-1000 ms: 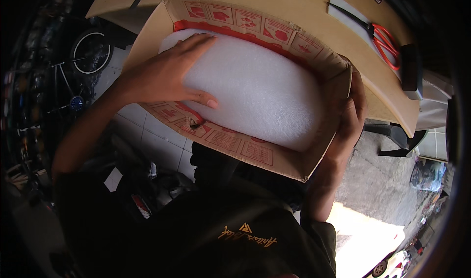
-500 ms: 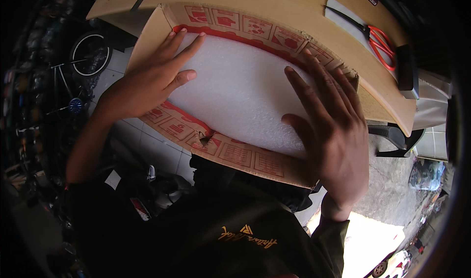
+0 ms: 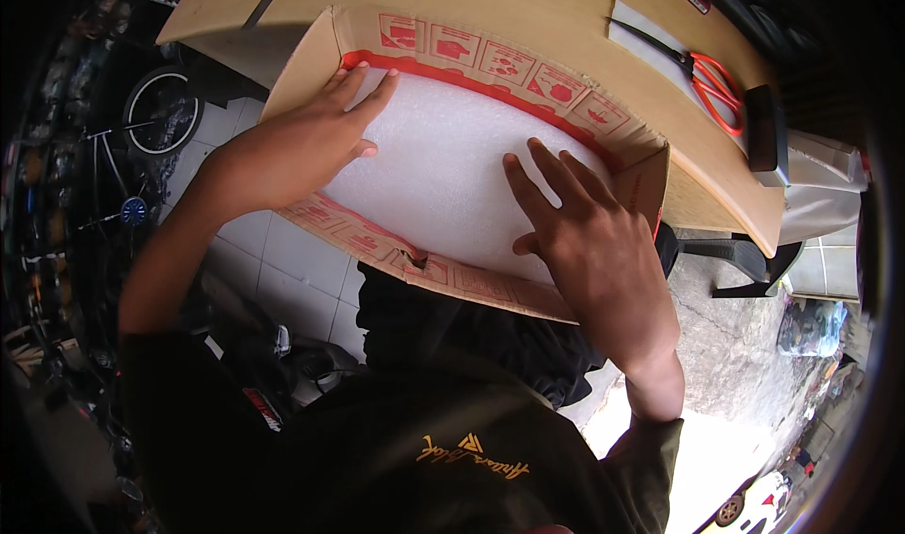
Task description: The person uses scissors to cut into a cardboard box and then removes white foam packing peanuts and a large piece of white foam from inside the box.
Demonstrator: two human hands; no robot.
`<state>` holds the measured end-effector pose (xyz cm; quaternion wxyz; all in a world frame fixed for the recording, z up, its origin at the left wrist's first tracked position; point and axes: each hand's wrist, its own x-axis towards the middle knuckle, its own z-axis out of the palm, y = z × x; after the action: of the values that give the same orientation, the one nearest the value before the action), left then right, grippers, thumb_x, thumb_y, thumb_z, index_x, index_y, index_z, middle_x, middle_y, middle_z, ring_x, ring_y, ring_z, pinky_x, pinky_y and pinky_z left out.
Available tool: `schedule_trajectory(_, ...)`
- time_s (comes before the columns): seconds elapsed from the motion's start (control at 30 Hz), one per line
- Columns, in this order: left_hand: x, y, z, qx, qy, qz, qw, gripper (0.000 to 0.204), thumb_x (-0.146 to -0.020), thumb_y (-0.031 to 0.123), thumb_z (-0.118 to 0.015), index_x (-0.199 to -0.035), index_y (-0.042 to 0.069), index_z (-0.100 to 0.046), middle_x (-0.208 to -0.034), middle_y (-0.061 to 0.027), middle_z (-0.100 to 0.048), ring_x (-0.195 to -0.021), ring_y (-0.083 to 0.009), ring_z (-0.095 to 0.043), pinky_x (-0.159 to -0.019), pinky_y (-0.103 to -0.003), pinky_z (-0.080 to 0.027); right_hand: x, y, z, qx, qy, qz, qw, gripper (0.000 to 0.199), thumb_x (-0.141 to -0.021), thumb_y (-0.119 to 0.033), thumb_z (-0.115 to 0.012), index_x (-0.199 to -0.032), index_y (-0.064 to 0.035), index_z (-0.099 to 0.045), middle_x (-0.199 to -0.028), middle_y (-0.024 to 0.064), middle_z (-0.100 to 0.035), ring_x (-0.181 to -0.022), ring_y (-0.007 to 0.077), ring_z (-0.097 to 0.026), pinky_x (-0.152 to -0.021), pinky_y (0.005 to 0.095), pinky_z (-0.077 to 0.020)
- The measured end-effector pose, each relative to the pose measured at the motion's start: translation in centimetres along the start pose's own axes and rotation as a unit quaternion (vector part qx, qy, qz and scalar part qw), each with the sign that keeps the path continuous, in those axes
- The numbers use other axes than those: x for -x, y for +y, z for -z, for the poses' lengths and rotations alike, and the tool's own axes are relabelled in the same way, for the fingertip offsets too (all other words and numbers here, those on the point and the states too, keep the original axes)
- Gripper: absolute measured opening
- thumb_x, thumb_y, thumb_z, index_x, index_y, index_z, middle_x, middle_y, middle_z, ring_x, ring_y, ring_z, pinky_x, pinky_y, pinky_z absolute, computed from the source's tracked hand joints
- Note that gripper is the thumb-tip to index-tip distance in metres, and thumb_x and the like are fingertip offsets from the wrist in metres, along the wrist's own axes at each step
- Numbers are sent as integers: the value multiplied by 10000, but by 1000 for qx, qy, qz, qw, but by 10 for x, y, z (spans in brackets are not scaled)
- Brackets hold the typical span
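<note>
An opened cardboard box (image 3: 509,294) with red printing inside its raised flaps tilts in front of me, against the desk edge. A white foam sheet (image 3: 443,157) fills its opening. My left hand (image 3: 297,152) reaches over the box's left end, fingers stretched out, the tips at the far left corner of the foam. Spread over the right part of the foam is my right hand (image 3: 599,237), its fingertips on or just above the white surface. Neither hand grips anything. The near flap has a torn spot close to its middle.
Behind the box runs a wooden desk (image 3: 528,11). Orange-handled scissors (image 3: 712,86) lie on it at the right, beside a dark box-shaped object (image 3: 768,138). A bicycle wheel (image 3: 162,110) stands at the left. Part of a black chair (image 3: 726,256) shows at the right.
My right hand has moved left and inward, off the box's right edge and onto the foam. The right end flap now stands visible. My left hand stays nearly in place.
</note>
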<state>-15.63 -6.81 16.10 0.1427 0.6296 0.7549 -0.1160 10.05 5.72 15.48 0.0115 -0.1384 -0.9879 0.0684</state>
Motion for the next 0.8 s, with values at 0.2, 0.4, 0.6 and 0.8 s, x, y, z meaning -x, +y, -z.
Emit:
schedule_trajectory(0.2, 3, 18, -7, -9, 76, 9, 997, 661, -986, 119, -580, -1590, 132, -311, -1648, -174, -262, -1512, -345, -279, -1203, -436, -345, -1, 4, -18, 5, 45, 127, 991, 495, -843, -218, -679, -1333, -148, -661, -1443, 57, -594, -1328, 259, -572, -980, 347, -571)
schedule_trajectory(0.4, 3, 38, -1, 21, 56, -147, 987, 711, -908, 9, -632, -1560, 176, -405, -1628, -148, -327, -1517, -293, -299, -1204, -496, -336, -7, -9, -22, 1, 9, 128, 992, 462, -866, -151, -631, -1327, -116, -647, -1525, 70, -513, -1361, 276, -544, -1005, 366, -561)
schedule_trajectory(0.6, -3, 29, -18, 50, 82, -163, 982, 723, -859, -39, -658, -1527, 154, -461, -1628, -148, -328, -1515, -297, -301, -1214, -515, -319, 19, 6, 0, -73, 11, 63, 995, 249, -818, -101, -734, -1063, -70, -763, -1252, 45, -717, -1181, 238, -676, -845, 353, -611)
schedule_trajectory(0.8, -3, 31, -15, 61, 64, -172, 981, 696, -833, -48, -686, -1484, 131, -517, -1616, -144, -354, -1494, -312, -342, -1213, -507, -326, 32, 19, -6, -62, -85, 41, 994, 119, -808, -95, -738, -919, -57, -759, -935, 64, -775, -810, 236, -751, -696, 352, -607)
